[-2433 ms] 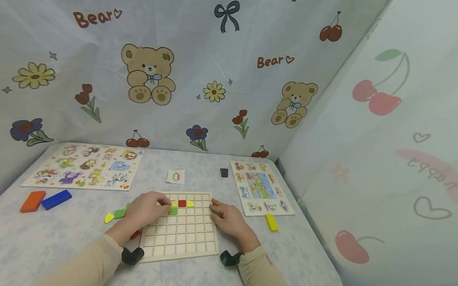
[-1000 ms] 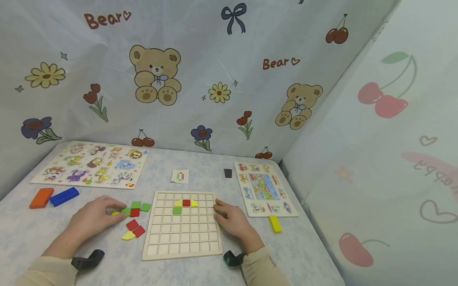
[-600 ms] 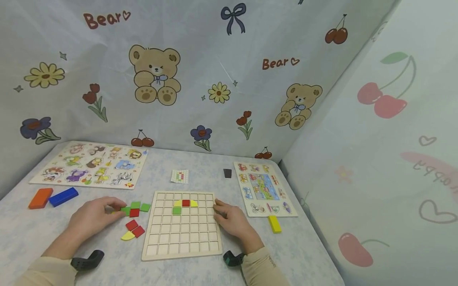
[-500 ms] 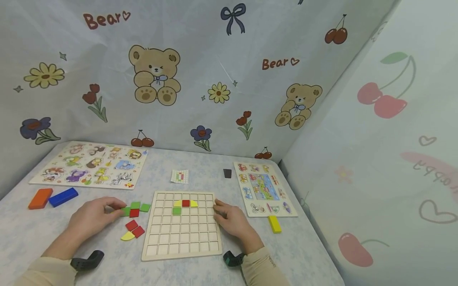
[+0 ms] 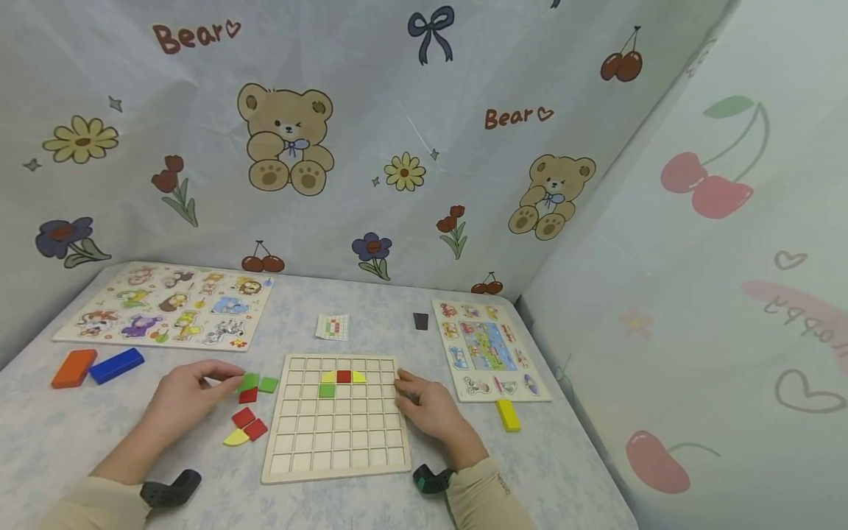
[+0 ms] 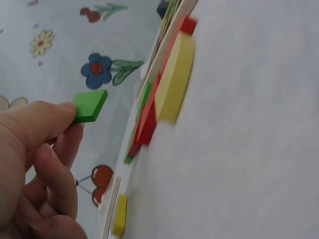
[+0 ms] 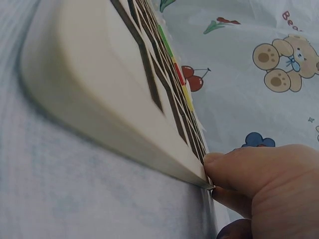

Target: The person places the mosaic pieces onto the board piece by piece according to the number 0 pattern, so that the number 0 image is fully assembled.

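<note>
In the left wrist view, my left hand point(image 5: 188, 397) pinches a green square tile point(image 6: 89, 105) between thumb and fingers, raised off the table. Just beyond the fingertips lie another green tile point(image 5: 268, 385) and a red tile point(image 5: 248, 395). Nearer me are two more red tiles point(image 5: 255, 429) and a yellow quarter-round tile point(image 5: 235, 438). My right hand point(image 5: 430, 412) grips the right edge of the wooden grid board point(image 5: 331, 444), thumb on top. Set in its upper cells are a red square point(image 5: 344, 376) between two yellow pieces point(image 5: 358, 377) and a green square point(image 5: 327, 391).
Behind the board lies a small pattern card point(image 5: 333, 327), with a dark piece point(image 5: 421, 321) to its right. An animal puzzle board point(image 5: 165, 305) is back left, near orange point(image 5: 74, 369) and blue blocks point(image 5: 117, 366). Another puzzle point(image 5: 490, 350) and a yellow block point(image 5: 509, 416) are right.
My left hand has left the board, gone to the loose tiles and taken up a green one, shifting slightly right just now. My right hand stays at the board's edge.
</note>
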{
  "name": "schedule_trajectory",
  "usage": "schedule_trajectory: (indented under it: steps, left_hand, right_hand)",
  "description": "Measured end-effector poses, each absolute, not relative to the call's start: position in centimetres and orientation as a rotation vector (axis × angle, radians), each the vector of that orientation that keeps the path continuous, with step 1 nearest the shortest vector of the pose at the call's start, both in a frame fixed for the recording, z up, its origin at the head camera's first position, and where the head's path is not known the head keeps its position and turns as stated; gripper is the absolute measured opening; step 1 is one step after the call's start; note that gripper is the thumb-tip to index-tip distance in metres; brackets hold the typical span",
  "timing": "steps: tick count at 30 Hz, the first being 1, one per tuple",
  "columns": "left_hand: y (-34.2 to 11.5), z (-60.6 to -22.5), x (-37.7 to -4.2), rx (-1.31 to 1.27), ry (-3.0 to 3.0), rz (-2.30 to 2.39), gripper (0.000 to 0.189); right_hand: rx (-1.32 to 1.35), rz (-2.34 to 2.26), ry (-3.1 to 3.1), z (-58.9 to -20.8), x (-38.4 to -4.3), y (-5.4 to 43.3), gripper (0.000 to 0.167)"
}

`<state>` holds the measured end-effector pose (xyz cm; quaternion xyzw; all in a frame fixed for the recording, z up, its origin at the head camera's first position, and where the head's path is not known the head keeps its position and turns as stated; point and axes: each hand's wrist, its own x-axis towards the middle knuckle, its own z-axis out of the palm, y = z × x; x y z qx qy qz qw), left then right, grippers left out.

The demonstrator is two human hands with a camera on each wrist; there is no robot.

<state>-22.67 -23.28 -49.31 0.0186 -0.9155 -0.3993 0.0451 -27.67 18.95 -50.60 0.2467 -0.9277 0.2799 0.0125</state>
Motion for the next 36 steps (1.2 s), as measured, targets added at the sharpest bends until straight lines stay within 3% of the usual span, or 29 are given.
schedule_trajectory:
  steps: [13,22,36]
  left_hand:
    - [-16.8,-48.4,-22.8,-0.05,-2.734,-1.554,0.022]
    - [-12.7,-47.8,-24.0,-0.19,-2.791,-1.46,0.009]
    - [-11.7,-49.5,-23.6,-0.241,-2.814,-1.368,0.007]
  right_hand:
    - [0.784,0.872,-2.89,-50.7,-27.8,18.8,0.041]
    - [0.778,0.866,-2.891,-50.5,-27.7,18.8,0.04]
    - [0.779,0.898,-2.882,-50.6,-27.7,18.9,0.041]
